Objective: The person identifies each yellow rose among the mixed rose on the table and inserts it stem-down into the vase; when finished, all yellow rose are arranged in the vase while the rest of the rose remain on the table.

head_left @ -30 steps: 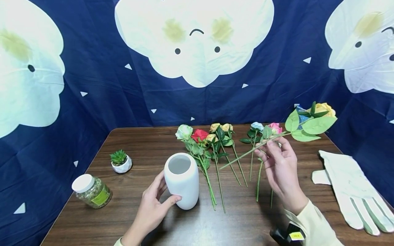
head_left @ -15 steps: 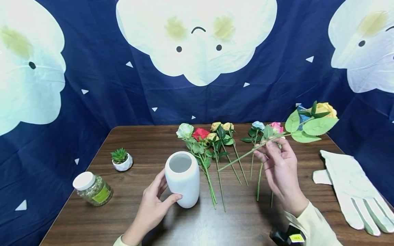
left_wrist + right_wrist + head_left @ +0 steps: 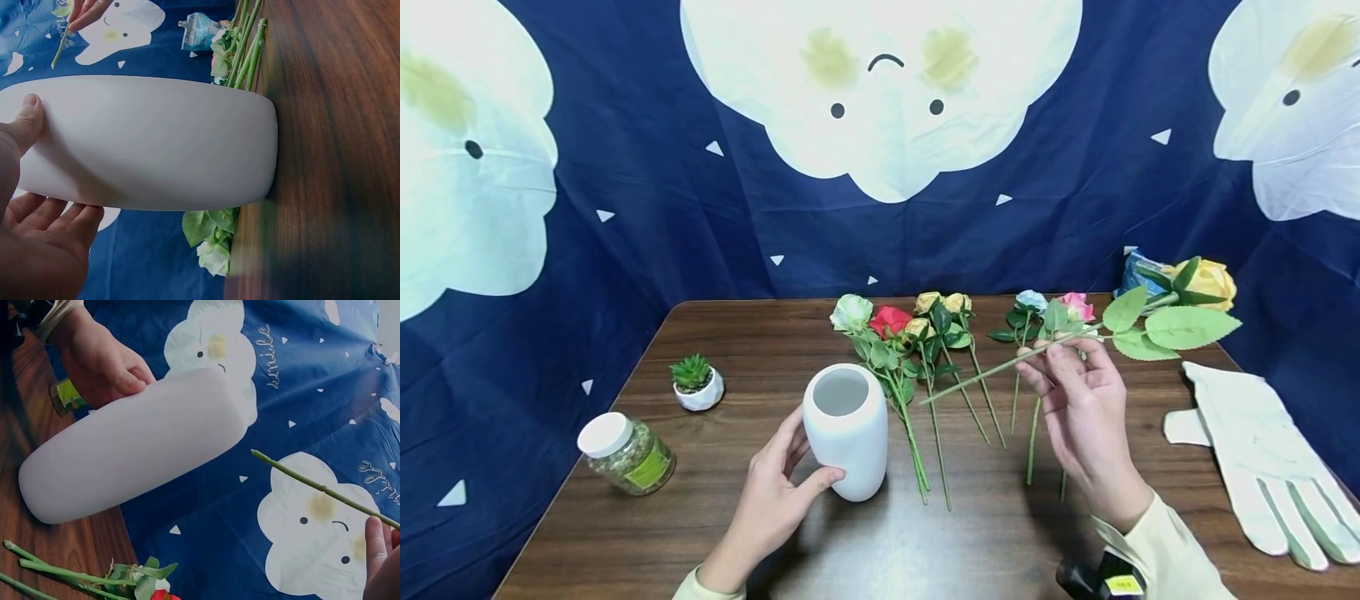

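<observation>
My left hand (image 3: 782, 492) grips a white vase (image 3: 853, 454) low on its left side, thumb across the front. The vase stands upright on the wooden table, its round mouth facing up. In the left wrist view the fingers and thumb lie on either side of the vase (image 3: 162, 144). My right hand (image 3: 1086, 417) pinches the stem of a yellow rose (image 3: 1208, 283) above the table. That rose's bloom points right and its bare stem end slants down left towards the vase. The right wrist view shows the cut stem (image 3: 325, 489) apart from the vase.
Behind the vase lie a pale green rose (image 3: 852, 313), a red rose (image 3: 891, 322) and several yellow ones. A blue rose (image 3: 1032, 302) and a pink rose (image 3: 1077, 307) lie further right. White gloves (image 3: 1262, 458), a potted succulent (image 3: 697, 385) and a lidded jar (image 3: 628, 457) flank the hands.
The yellow rose's bloom has turned slightly to the right and down in my right hand, uncovering more of a blue packet behind it. The left hand and vase hold still.
</observation>
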A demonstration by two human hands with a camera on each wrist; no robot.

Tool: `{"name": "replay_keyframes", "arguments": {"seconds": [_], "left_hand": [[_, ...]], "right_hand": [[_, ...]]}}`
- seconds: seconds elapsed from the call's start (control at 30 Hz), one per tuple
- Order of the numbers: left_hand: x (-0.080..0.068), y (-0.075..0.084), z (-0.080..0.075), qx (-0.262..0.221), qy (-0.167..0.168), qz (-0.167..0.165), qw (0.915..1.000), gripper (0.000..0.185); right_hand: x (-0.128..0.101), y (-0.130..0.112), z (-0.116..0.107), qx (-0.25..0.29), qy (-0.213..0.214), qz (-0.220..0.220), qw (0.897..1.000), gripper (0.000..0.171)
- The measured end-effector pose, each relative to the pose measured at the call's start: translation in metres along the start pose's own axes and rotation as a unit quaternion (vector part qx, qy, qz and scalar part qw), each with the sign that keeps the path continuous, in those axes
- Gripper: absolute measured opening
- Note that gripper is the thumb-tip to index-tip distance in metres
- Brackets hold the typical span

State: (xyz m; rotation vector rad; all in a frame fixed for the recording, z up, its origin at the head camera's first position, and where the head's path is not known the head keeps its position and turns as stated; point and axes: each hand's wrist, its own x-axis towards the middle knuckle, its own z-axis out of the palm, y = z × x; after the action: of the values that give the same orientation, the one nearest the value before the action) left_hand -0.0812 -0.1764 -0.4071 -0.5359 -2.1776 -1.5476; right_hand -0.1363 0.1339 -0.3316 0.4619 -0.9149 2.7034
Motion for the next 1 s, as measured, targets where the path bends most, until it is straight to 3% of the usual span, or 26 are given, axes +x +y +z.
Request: {"name": "replay_keyframes", "arguments": {"seconds": [0.57, 1.0], "left_hand": [[0.000, 0.000, 0.000, 0.002, 0.000, -0.003, 1.0000, 0.083], [-0.001, -0.001, 0.000, 0.001, -0.002, 0.000, 1.0000, 0.084]], "right_hand": [[-0.013, 0.005, 0.010, 0.020, -0.016, 0.004, 1.000, 0.014], [-0.006, 0.012, 0.025, 0.022, -0.046, -0.003, 0.999, 0.014]]}}
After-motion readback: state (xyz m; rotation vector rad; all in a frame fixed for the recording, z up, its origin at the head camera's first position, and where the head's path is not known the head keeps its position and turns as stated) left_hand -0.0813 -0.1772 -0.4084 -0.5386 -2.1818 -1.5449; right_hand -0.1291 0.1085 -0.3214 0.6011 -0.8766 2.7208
